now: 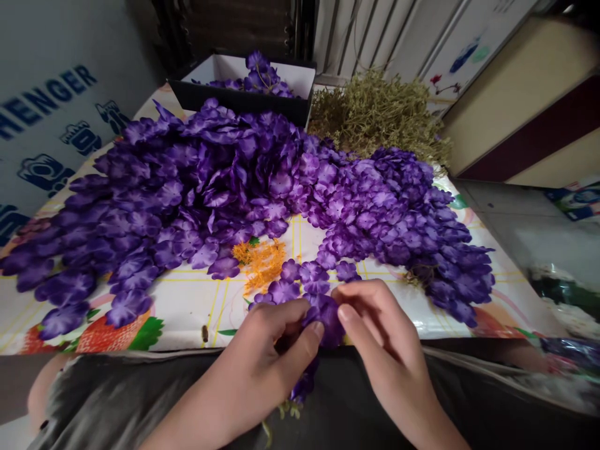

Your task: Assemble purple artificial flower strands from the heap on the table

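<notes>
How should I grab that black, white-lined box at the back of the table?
The black, rectangular, white-lined box is probably best held by its two short end walls, one hand each, coming from above: its top is open, and heaped purple petals crowd its near side. Keep it level; purple flowers lie inside.

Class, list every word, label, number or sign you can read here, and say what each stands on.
"HENGER": blue capitals on the pale panel at left, perhaps cut by the picture edge.
White board, upper right: faint marks, too small to read.
Packet, floor at right: any print too blurred.
</notes>
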The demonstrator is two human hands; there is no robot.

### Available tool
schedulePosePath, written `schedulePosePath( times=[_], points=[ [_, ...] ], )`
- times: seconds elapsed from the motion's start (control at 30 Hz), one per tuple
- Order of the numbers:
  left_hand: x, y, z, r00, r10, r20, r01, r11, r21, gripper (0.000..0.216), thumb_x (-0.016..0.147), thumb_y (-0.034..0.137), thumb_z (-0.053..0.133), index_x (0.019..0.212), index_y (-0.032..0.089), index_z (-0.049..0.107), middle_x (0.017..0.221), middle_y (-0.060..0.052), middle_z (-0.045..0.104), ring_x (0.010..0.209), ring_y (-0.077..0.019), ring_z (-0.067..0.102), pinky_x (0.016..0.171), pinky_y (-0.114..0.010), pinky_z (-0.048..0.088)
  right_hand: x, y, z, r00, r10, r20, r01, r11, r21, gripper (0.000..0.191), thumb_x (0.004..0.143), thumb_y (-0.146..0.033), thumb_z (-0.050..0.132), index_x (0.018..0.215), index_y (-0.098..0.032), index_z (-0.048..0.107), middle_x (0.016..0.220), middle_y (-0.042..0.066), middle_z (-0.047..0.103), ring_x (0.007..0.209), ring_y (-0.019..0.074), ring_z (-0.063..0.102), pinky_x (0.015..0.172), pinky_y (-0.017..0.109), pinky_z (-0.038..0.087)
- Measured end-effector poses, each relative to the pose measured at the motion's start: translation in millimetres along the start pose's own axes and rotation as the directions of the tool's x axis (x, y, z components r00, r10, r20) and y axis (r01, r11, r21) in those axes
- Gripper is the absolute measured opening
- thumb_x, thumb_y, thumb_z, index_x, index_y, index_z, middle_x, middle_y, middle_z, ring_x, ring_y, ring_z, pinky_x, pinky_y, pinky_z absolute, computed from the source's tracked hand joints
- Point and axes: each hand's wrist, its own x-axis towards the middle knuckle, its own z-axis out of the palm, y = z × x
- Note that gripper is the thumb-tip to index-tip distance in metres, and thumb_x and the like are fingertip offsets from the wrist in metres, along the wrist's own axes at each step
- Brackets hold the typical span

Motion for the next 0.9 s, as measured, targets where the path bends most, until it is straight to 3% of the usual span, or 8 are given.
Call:
schedulePosePath(
  times=[0.1,0.2,0.23,0.3,0.5,0.67,0.83,0.9],
  points=[
    [-1,0,-2,0.995,0.017,0.103,-0.022,0.999,0.042,0.028,0.090,0.025,0.043,0.063,0.019,0.042,0.057,0.005,0.038,0.056,-0.0109,0.039,0.051,-0.024,0.027,20,5,-1,0.996,-0.087,0.006,0.087,0.987,-0.137,0.011,0.092,-0.021,0.047,0.099,-0.023,0.055,0.087,0.001,0.061,0.081,0.0147,0.061,0.073,0.025,0.050],
    [-1,-1,-2,0.976,0.017,0.215,-0.035,0.996,0.082,0.028,0.089,0.023,0.044,0.062,0.019,0.040,0.057,0.006,0.039,0.057,-0.0106,0.040,0.054,-0.024,0.028,50,9,7,0.963,-0.185,0.197,0.257,0.856,-0.448,0.015,0.090,-0.013,0.045,0.090,-0.019,0.058,0.087,0.005,0.064,0.082,0.0169,0.061,0.075,0.028,0.048],
    [-1,-1,-2,0.971,0.016,0.239,-0.037,0.996,0.081,0.027,0.089,0.022,0.043,0.062,0.019,0.040,0.057,0.006,0.039,0.057,-0.0103,0.040,0.055,-0.024,0.028,61,11,11,0.944,-0.171,0.281,0.306,0.773,-0.556,0.018,0.089,-0.009,0.043,0.087,-0.018,0.058,0.088,0.006,0.065,0.084,0.0179,0.061,0.076,0.029,0.048],
    [-1,-2,-3,0.966,0.021,0.259,-0.038,0.997,0.062,0.025,0.089,0.020,0.043,0.064,0.018,0.044,0.057,0.006,0.040,0.057,-0.0101,0.040,0.057,-0.024,0.029,79,13,22,0.930,-0.142,0.338,0.335,0.704,-0.627,0.018,0.083,-0.004,0.048,0.082,-0.017,0.060,0.087,0.009,0.065,0.085,0.0216,0.060,0.078,0.032,0.046],
    [-3,-6,-10,0.965,0.036,0.261,-0.039,0.999,0.009,0.026,0.089,0.019,0.041,0.062,0.019,0.041,0.056,0.006,0.037,0.055,-0.0104,0.037,0.053,-0.026,0.025,99,28,39,0.929,-0.033,0.369,0.310,0.615,-0.725,0.027,0.071,0.006,0.047,0.072,-0.017,0.060,0.076,0.011,0.062,0.077,0.0247,0.058,0.073,0.035,0.043],
    [-4,-7,-15,0.974,0.059,0.218,-0.058,0.998,-0.011,0.030,0.087,0.019,0.043,0.060,0.019,0.033,0.055,0.006,0.034,0.054,-0.0101,0.035,0.051,-0.026,0.022,95,26,35,0.953,-0.040,0.300,0.248,0.672,-0.697,0.018,0.075,-0.002,0.045,0.075,-0.017,0.055,0.078,0.010,0.060,0.078,0.0242,0.056,0.072,0.035,0.042],
    [-7,-7,-25,0.993,0.050,0.104,-0.045,0.997,-0.056,0.026,0.086,0.022,0.042,0.060,0.020,0.037,0.056,0.005,0.037,0.057,-0.0118,0.038,0.052,-0.025,0.025,75,3,17,0.974,-0.016,0.226,0.140,0.829,-0.542,0.011,0.084,-0.015,0.042,0.079,-0.019,0.050,0.070,0.001,0.057,0.063,0.0155,0.055,0.061,0.027,0.044],
    [-6,-8,-29,0.998,0.019,0.062,-0.014,0.997,-0.072,0.028,0.087,0.025,0.041,0.060,0.019,0.039,0.056,0.005,0.036,0.058,-0.0120,0.038,0.053,-0.024,0.027,62,-3,8,0.977,0.039,0.212,0.045,0.925,-0.377,0.014,0.087,-0.020,0.042,0.076,-0.020,0.051,0.065,-0.001,0.055,0.060,0.0141,0.055,0.056,0.025,0.044]
  ],
)
